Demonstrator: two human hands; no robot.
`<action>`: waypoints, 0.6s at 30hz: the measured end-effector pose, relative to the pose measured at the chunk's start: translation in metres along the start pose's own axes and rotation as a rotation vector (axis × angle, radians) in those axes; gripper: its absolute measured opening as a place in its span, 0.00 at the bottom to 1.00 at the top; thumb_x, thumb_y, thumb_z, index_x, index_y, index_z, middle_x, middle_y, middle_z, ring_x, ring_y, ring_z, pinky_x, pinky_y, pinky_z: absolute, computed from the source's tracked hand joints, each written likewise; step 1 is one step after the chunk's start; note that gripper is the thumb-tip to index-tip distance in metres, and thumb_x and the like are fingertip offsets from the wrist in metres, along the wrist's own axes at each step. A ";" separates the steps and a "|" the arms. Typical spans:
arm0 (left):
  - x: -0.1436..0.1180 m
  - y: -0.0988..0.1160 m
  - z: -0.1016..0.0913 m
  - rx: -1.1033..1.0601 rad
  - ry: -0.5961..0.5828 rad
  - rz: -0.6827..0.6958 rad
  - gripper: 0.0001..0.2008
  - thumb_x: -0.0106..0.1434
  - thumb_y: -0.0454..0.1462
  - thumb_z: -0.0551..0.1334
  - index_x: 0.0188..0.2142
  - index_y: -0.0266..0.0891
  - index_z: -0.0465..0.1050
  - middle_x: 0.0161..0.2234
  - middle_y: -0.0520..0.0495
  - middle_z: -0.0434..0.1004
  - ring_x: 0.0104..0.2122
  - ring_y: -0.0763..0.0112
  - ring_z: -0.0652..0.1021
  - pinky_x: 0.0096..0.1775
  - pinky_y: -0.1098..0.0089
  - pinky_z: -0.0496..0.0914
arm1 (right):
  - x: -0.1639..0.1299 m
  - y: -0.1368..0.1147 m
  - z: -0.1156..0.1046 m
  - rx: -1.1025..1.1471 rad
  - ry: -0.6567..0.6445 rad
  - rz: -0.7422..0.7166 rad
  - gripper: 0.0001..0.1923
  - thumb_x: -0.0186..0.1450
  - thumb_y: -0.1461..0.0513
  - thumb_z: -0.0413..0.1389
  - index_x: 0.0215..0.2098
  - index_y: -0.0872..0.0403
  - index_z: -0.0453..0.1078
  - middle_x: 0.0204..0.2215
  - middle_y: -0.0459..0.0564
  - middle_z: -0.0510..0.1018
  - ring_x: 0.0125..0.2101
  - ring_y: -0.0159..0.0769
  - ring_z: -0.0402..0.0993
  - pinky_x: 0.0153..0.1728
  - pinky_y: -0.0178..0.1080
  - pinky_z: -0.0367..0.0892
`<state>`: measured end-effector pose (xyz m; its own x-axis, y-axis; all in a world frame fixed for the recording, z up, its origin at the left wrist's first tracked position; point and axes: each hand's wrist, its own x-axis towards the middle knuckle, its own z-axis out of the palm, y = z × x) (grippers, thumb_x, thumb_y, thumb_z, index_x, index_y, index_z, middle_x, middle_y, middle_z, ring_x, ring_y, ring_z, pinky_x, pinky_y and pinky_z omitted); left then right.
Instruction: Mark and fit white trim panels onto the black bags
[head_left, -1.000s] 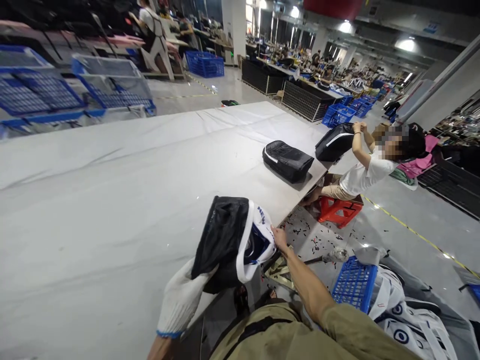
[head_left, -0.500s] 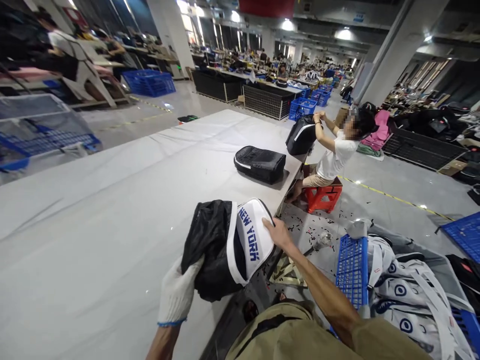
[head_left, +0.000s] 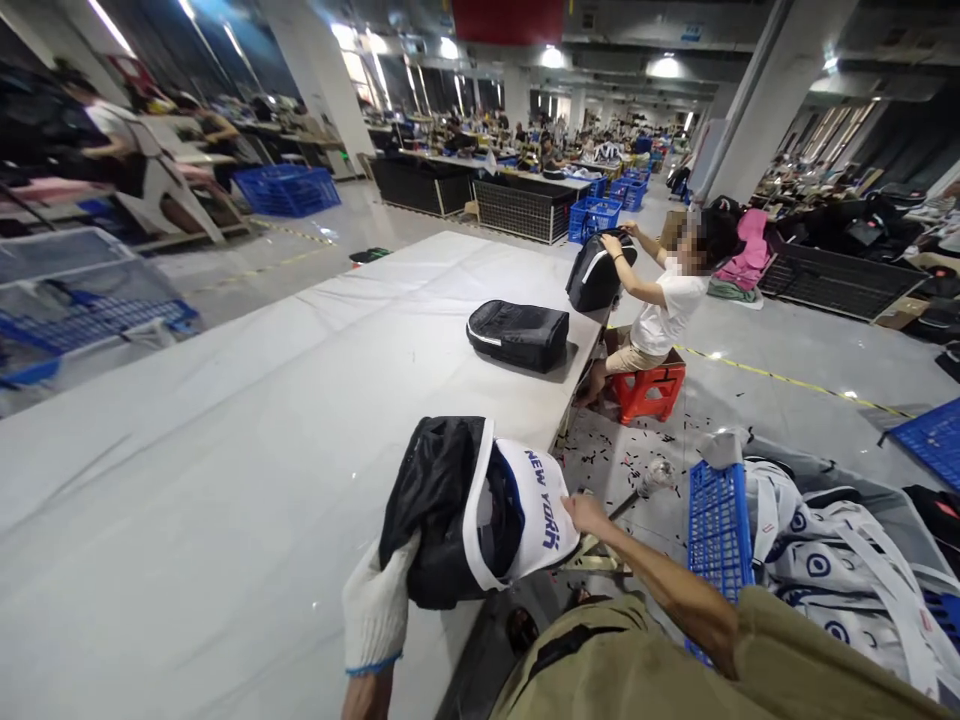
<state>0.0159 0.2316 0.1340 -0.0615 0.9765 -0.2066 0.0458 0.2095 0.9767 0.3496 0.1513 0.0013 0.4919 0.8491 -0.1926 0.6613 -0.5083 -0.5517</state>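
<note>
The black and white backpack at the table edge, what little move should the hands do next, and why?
Probably slide the backpack a bit further onto the table. It sits right at the table's near edge, its white NEW YORK panel partly over it. The gloved left hand grips the black end and the bare right hand touches the white panel, so both look placed to push it inward.

Long table (head_left: 225, 420) under grey sheet. On it: black-and-white bag (head_left: 480, 505) at near edge, black backpack (head_left: 517, 335) lying flat farther along, another black bag (head_left: 596, 275) upright at far corner.
</note>
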 end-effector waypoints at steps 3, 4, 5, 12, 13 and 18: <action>0.005 -0.004 0.004 -0.050 -0.087 -0.041 0.31 0.48 0.54 0.80 0.44 0.35 0.85 0.47 0.40 0.90 0.56 0.42 0.84 0.55 0.56 0.82 | 0.020 -0.016 -0.029 -0.060 0.145 -0.193 0.27 0.70 0.64 0.56 0.65 0.65 0.76 0.55 0.75 0.81 0.54 0.60 0.81 0.56 0.58 0.77; 0.007 -0.002 0.006 -0.064 -0.118 -0.056 0.31 0.48 0.55 0.80 0.44 0.35 0.85 0.46 0.40 0.90 0.53 0.43 0.86 0.52 0.56 0.83 | 0.023 -0.027 -0.043 -0.066 0.195 -0.282 0.33 0.71 0.65 0.57 0.73 0.65 0.69 0.64 0.75 0.76 0.63 0.61 0.75 0.64 0.59 0.73; 0.008 0.001 0.008 -0.070 -0.156 -0.065 0.32 0.48 0.56 0.80 0.44 0.35 0.86 0.44 0.40 0.90 0.50 0.43 0.87 0.49 0.57 0.84 | 0.024 -0.040 -0.057 -0.069 0.231 -0.386 0.38 0.72 0.63 0.59 0.78 0.63 0.62 0.71 0.73 0.69 0.71 0.59 0.68 0.71 0.59 0.68; 0.024 0.059 0.052 0.019 -0.604 -0.108 0.37 0.46 0.59 0.82 0.46 0.33 0.87 0.43 0.37 0.90 0.44 0.41 0.88 0.45 0.54 0.84 | -0.003 -0.111 -0.148 -0.277 0.427 -1.301 0.41 0.72 0.62 0.63 0.81 0.50 0.61 0.78 0.59 0.63 0.80 0.50 0.53 0.80 0.57 0.53; 0.028 0.067 0.061 0.043 -0.674 -0.130 0.38 0.46 0.59 0.82 0.46 0.33 0.87 0.43 0.36 0.90 0.43 0.42 0.88 0.46 0.54 0.84 | -0.007 -0.108 -0.151 -0.286 0.452 -1.351 0.34 0.74 0.62 0.60 0.78 0.50 0.66 0.75 0.57 0.69 0.77 0.48 0.59 0.80 0.57 0.55; 0.040 0.084 0.121 0.296 -0.995 -0.056 0.38 0.52 0.63 0.78 0.47 0.32 0.86 0.47 0.35 0.89 0.50 0.44 0.86 0.56 0.54 0.80 | -0.036 -0.054 -0.136 -0.186 0.633 -1.128 0.17 0.84 0.60 0.50 0.57 0.55 0.81 0.48 0.54 0.88 0.49 0.37 0.85 0.53 0.40 0.79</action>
<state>0.1375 0.2945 0.2011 0.7736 0.5371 -0.3362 0.3190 0.1285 0.9390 0.3731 0.1284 0.1488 -0.2356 0.6294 0.7405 0.9250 0.3790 -0.0278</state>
